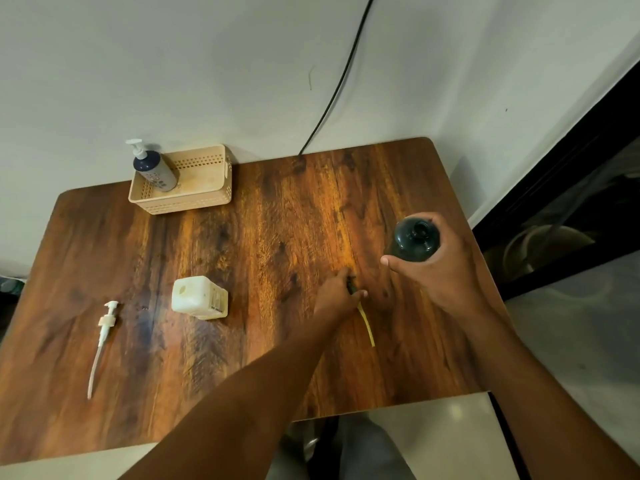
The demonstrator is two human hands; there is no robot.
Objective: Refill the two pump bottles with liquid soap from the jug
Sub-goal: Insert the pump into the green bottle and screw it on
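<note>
From the head camera, the right hand (446,268) is wrapping around a dark pump bottle (416,239) near the right edge of the table (263,237), its neck open and pointing up at the camera. The left hand (337,295) is closing its fingers on a dark pump head (352,284) lying on the table just left of that bottle; the yellowish dip tube (366,324) is trailing from it toward the near edge, so the pump's long axis is running roughly far-to-near. The left hand is the nearer one to the jug (199,297), which is sitting well to its left, mid-table, apparently uncapped, though that is hard to confirm. A white pump (104,336) is lying near the left edge, its tube also pointing to the near edge. The other pump bottle (154,168), pump on, is standing in a basket (207,188) at the far edge. Pouring looks like the coming step.
</note>
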